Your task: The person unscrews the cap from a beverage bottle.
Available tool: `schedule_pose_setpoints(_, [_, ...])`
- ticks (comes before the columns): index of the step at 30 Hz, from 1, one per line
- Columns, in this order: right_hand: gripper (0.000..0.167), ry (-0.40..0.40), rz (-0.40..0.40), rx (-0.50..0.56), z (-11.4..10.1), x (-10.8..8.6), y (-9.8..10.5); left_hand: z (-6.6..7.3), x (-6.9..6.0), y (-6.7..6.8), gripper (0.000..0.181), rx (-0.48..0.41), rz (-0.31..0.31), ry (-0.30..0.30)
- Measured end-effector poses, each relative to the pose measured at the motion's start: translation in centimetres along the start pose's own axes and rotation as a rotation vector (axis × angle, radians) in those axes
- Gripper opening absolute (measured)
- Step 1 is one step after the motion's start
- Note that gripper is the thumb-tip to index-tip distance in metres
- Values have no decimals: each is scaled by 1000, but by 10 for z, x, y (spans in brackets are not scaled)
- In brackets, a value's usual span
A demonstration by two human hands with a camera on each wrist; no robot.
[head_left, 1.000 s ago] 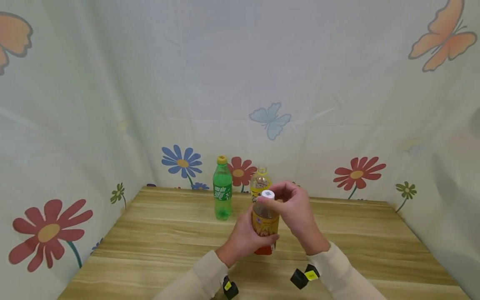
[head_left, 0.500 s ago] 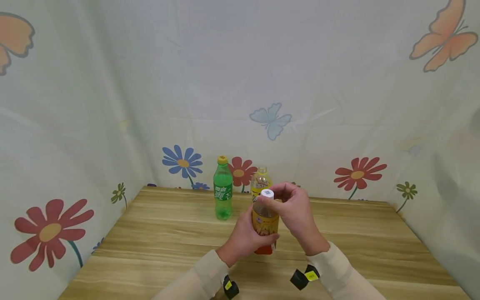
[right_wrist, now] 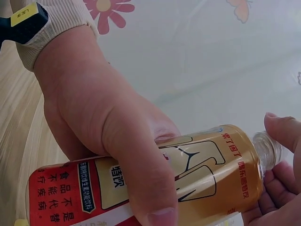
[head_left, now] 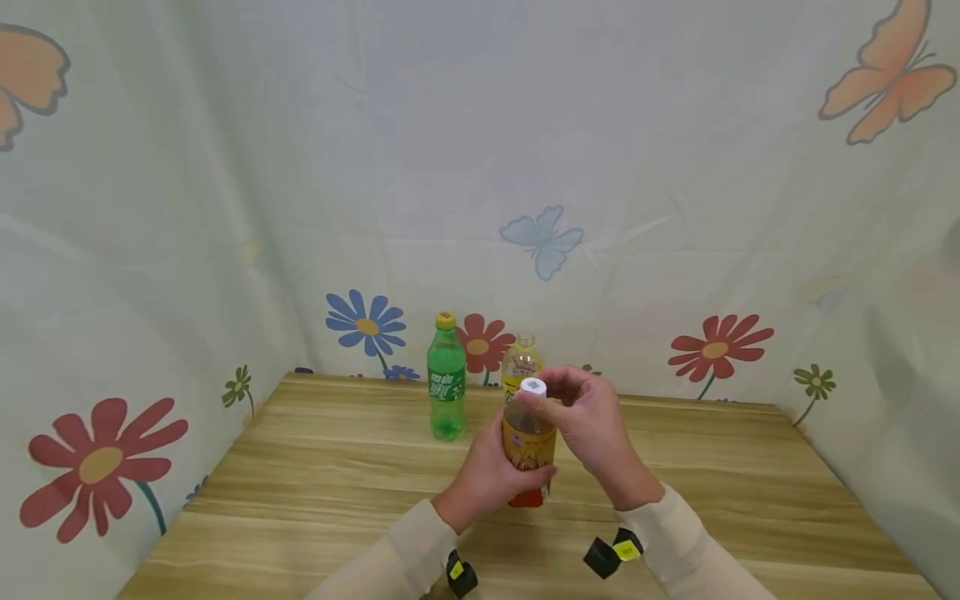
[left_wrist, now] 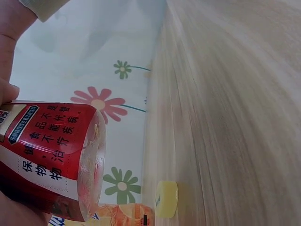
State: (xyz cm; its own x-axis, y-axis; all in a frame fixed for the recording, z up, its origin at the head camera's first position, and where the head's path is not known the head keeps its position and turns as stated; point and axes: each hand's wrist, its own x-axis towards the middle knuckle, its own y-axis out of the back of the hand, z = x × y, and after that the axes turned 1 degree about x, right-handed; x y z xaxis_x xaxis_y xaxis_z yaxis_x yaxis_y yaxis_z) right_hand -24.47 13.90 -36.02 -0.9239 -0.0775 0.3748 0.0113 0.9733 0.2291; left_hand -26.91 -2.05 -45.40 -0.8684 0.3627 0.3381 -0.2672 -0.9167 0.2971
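My left hand (head_left: 491, 471) grips the body of a gold-and-red bottle (head_left: 529, 450), held roughly upright in the head view. At its top, my right hand (head_left: 592, 417) pinches the white cap (head_left: 533, 387) between thumb and fingers. The left wrist view shows the bottle's red lower part (left_wrist: 51, 155) and base, apart from the table. In the right wrist view my left hand (right_wrist: 117, 113) wraps the label (right_wrist: 235, 174), and my right hand (right_wrist: 282, 174) is at the clear neck (right_wrist: 266, 149); the cap is not seen there.
A green bottle (head_left: 446, 383) with a yellow cap stands left of the hands. Behind the held bottle is an uncapped bottle with a yellow label (head_left: 522, 362), partly hidden. A loose yellow cap (left_wrist: 166, 199) lies on the wooden table (left_wrist: 225, 117). Flower-printed cloth (head_left: 450, 167) surrounds the table.
The held bottle and its white cap have shifted very slightly left. Both hands keep nearly the same hold, and the standing bottles have not moved.
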Motion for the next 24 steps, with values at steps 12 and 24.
schedule_pose_setpoints(12, [30,50,-145,-7,7,6,7,-7,1,2,74,2,-13,-30])
schedule_pose_setpoints(24, [35,117,-305,0,11,12,17,-7,2,3,74,-1,-28,-77])
